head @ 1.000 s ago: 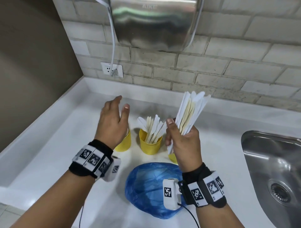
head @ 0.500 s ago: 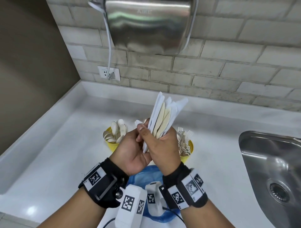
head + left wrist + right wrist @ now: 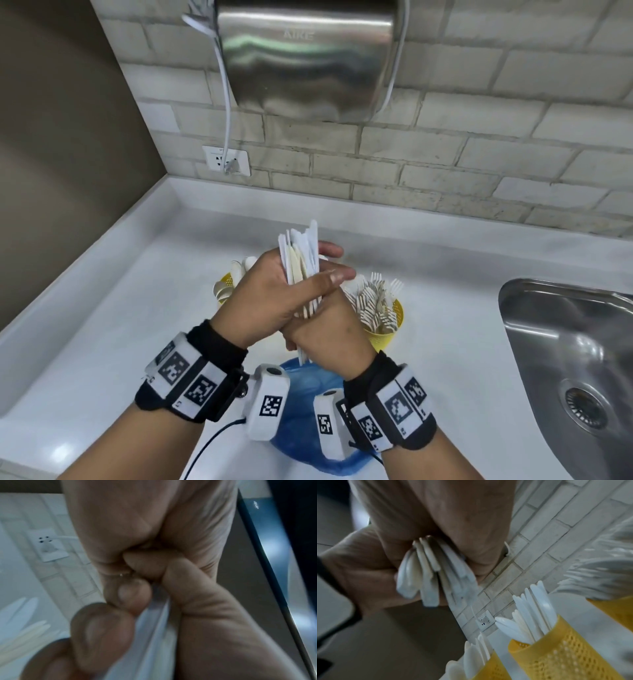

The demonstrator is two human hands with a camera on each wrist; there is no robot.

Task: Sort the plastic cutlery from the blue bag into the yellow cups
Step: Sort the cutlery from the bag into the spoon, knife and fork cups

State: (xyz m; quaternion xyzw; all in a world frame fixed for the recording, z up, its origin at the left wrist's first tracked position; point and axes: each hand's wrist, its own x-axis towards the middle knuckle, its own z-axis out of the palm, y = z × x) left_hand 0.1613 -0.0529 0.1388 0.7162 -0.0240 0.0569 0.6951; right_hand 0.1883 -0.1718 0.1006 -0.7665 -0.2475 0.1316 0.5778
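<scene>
A bundle of white plastic knives [image 3: 301, 260] stands upright above the counter, held by both hands. My left hand [image 3: 322, 265] wraps its upper part, thumb in front and fingers behind. My right hand [image 3: 318, 329] grips the lower ends [image 3: 428, 574]. Behind the hands stand yellow perforated cups: one with spoons [image 3: 226, 291] on the left and one with forks [image 3: 387, 329] on the right. The middle cup with knives [image 3: 565, 655] shows only in the right wrist view. The blue bag [image 3: 301, 411] lies on the counter under my wrists.
A steel sink [image 3: 565, 359] is sunk into the white counter [image 3: 137, 325] at the right. A steel hand dryer [image 3: 308, 58] hangs on the brick wall above, its cord plugged into a socket [image 3: 226, 161]. A brown wall closes the left side.
My left hand came over from above the spoon cup and closed round the bundle. Both hands drew the knives nearer to me, and the bundle now stands straighter.
</scene>
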